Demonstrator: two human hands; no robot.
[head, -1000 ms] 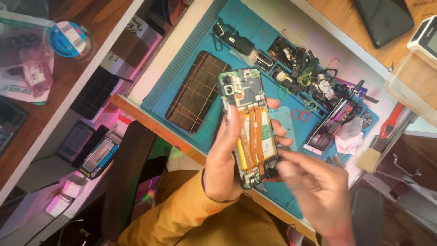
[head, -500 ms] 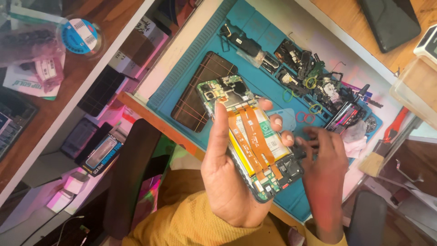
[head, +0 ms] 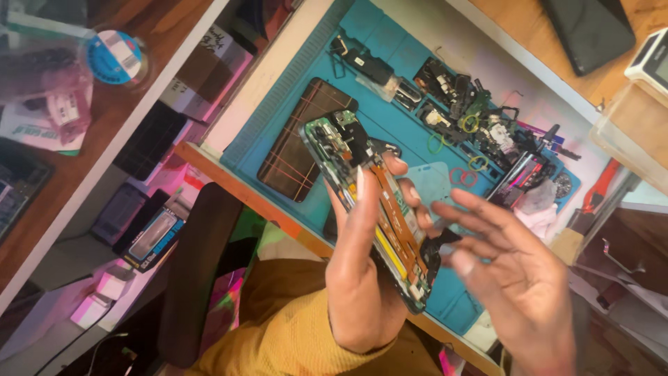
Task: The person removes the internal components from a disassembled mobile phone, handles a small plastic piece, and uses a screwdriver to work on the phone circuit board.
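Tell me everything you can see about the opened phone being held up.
The opened phone has no back cover, showing a green circuit board at its top, orange flex ribbons and a yellow strip down the middle. It is tilted, held above the blue mat by the left hand. The right hand is spread open beside its lower end.

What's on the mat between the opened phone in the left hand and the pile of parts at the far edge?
Head view: between the opened phone and the parts pile, the blue mat is mostly bare, holding only loose coloured rubber bands and a pale flat card.
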